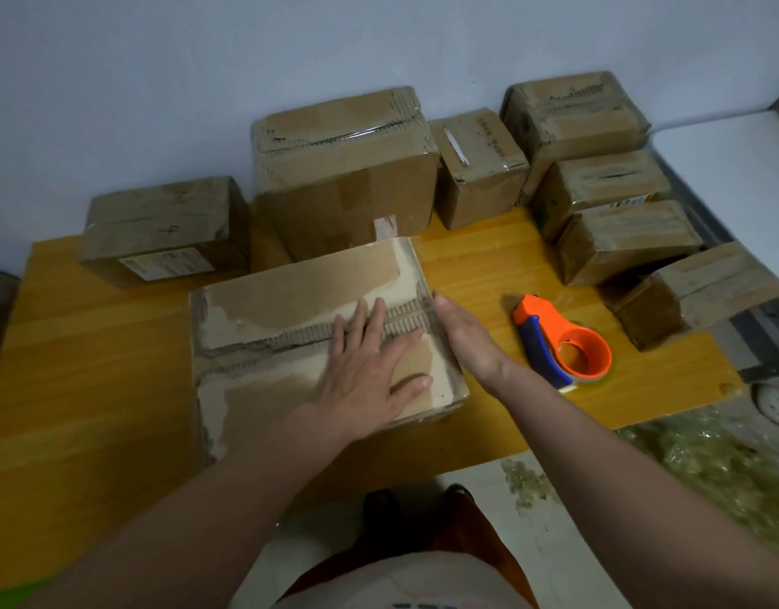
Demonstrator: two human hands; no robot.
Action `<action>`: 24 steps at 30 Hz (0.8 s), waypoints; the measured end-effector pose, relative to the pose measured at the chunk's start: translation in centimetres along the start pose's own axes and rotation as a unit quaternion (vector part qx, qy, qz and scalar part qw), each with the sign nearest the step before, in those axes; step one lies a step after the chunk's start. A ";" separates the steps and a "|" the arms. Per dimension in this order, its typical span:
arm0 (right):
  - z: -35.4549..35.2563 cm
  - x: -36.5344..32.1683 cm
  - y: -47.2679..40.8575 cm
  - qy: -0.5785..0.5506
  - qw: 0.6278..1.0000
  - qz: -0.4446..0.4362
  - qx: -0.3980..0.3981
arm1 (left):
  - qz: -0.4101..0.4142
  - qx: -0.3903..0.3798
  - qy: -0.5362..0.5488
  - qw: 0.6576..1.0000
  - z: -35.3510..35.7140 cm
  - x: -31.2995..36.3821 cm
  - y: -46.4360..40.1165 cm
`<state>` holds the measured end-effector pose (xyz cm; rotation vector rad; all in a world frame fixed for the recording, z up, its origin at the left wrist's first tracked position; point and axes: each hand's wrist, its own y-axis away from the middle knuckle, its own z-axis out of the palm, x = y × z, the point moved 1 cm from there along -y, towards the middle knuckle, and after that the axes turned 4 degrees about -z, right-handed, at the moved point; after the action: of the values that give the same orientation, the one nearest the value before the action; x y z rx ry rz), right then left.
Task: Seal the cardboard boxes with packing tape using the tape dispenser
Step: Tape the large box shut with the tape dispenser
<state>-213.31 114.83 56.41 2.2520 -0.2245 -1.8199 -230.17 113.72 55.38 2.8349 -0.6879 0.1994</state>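
bare forearms [212,512], rust-brown shorts [467,534], dk shoes [379,498]

This looks like a small packing corner in a plain room, perhaps at a home or a small shop; which of these, I cannot tell. A yellow wooden table [93,389] stands against a bare pale wall [203,81], and many worn cardboard boxes [344,169] wrapped in clear tape are lined along its back and right side, some with shipping labels. An orange and blue tape dispenser [559,345] lies on the table, and crumpled clear plastic [708,459] lies on the floor at the right.
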 end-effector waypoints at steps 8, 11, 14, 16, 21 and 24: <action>1.1 -0.6 -2.5 -0.046 0.998 0.003 0.049 | 0.003 0.047 -0.009 0.999 -0.8 -0.8 -0.3; 1.0 0.4 -2.6 -0.039 0.998 0.031 0.033 | -0.008 0.051 0.002 0.999 -1.2 -1.1 -1.2; 0.5 0.1 -3.0 0.005 0.997 0.000 0.076 | -0.005 0.051 0.010 0.999 -0.9 -1.2 -1.8; 0.7 -0.7 -3.5 0.012 0.994 -0.041 0.098 | -0.005 0.043 -0.002 0.999 -0.6 -1.3 -2.0; 0.6 -0.3 -4.7 -0.064 0.997 0.003 0.045 | -0.008 0.042 -0.018 0.999 -0.2 -1.4 -2.1; -0.8 -0.4 -5.3 0.100 0.987 -0.061 0.113 | -0.010 0.046 -0.019 0.999 0.0 -1.4 -2.2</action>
<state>-212.79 120.10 55.49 2.6389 -0.2759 -1.6835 -230.40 116.23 54.78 2.9399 -0.6759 0.1781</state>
